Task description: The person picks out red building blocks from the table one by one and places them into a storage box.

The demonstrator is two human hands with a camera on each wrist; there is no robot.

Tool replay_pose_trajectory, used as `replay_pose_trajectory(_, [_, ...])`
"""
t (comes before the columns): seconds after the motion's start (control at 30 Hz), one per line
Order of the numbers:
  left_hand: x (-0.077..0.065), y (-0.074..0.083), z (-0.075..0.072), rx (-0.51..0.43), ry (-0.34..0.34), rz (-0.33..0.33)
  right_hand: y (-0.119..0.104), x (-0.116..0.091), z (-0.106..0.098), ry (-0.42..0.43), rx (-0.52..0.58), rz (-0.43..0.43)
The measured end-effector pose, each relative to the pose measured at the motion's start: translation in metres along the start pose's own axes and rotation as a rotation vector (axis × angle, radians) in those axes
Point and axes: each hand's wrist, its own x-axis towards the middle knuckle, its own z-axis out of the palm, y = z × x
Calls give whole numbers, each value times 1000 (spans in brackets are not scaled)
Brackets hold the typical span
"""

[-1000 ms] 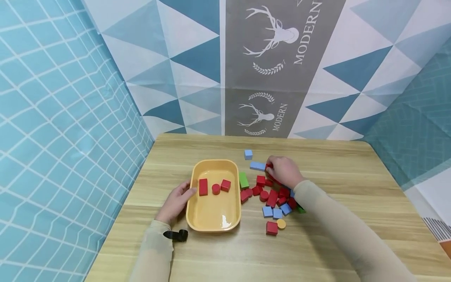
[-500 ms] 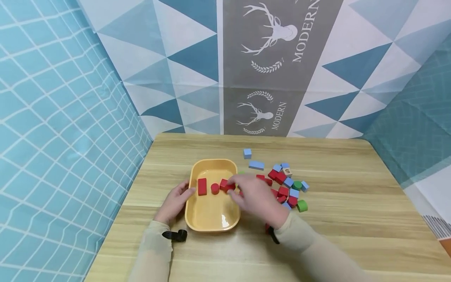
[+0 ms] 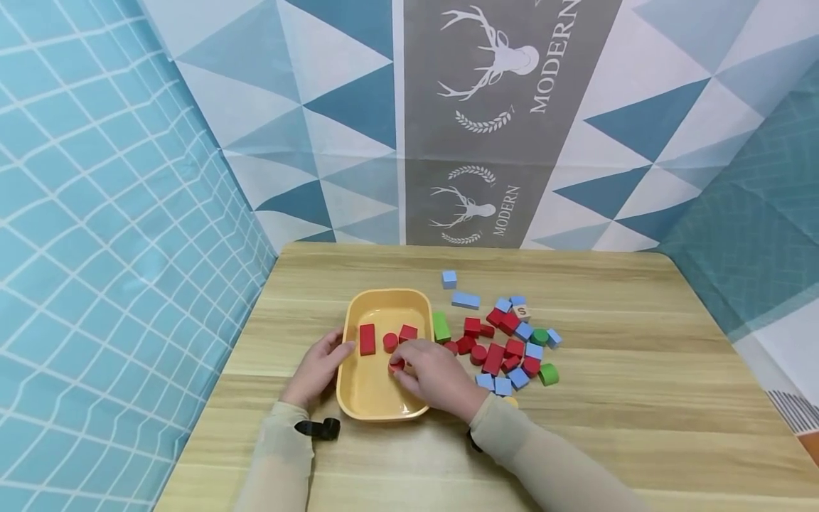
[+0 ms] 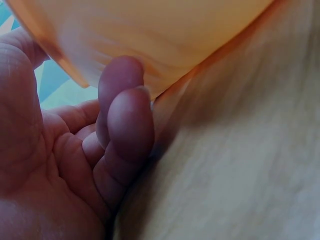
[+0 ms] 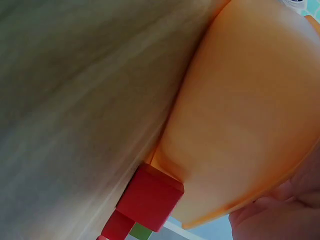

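Note:
A yellow tray (image 3: 358,398) stands on the table with red blocks inside: an upright rectangular one (image 3: 367,340), a cylinder (image 3: 390,343) and a cube (image 3: 408,333). At its left side my left hand (image 3: 318,366) grips the rim, thumb over the edge. In the left wrist view, the fingers (image 4: 127,125) curl against the tray's outer wall (image 4: 165,35). My right hand (image 3: 440,377) reaches over the right rim and pinches a red block (image 3: 397,367) low inside the tray, partly hidden by the fingers. The right wrist view shows that hand (image 5: 275,215) above the rim, its fingertips hidden.
Right of the tray lies a loose spread of red blocks (image 3: 494,358), blue blocks (image 3: 466,300) and a few green ones (image 3: 441,327). A wooden block marked S (image 3: 521,311) lies among them. A patterned cloth (image 3: 358,142) hangs behind the table.
My right hand has come from the far side of the block pile, leftward over the tray's right rim, carrying a red block down into the tray. The left hand stays at the rim.

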Motion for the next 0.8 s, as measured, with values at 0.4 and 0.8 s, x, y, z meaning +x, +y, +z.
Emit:
replay_pose_trajectory(0.4, [0, -1, -2, 19, 5, -7, -4, 2, 5, -20, -54, 14])
replay_pose_trajectory(0.8, [0, 0, 0, -8, -4, 0, -2, 1, 8, -5, -87, -5])
